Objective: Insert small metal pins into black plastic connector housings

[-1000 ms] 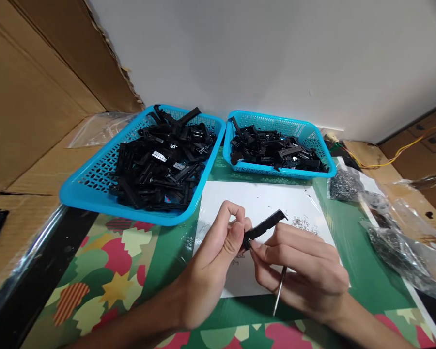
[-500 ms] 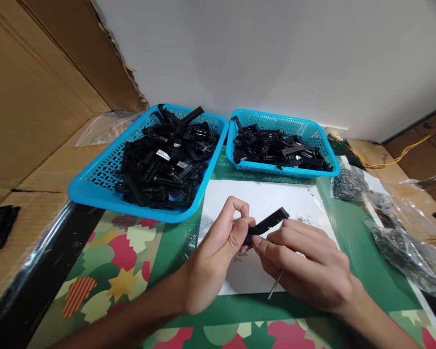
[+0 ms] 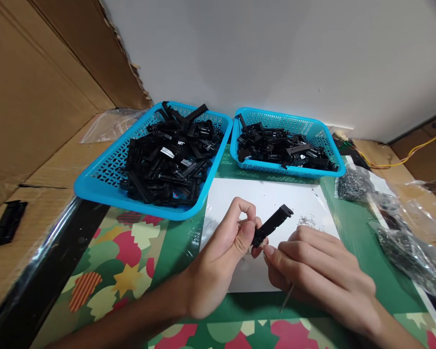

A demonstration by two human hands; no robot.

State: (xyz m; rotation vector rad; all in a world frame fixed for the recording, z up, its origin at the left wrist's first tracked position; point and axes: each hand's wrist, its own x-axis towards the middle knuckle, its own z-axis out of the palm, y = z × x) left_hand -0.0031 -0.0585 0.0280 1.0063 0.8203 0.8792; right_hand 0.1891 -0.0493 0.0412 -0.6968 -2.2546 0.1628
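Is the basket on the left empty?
No, the left blue basket is piled with black plastic parts, more than the right blue basket holds.

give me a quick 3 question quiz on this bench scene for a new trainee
1. True or false: the left hand pinches one end of the black plastic part above the white sheet.
2. Which blue basket holds the bigger heap of black parts? A) the left basket B) the right basket C) both hold the same
3. Fill in: a thin metal ____ sticks out below the right hand.

Key
1. True
2. A
3. pin (a slim rod-like tool; its tip is hidden in the hand)
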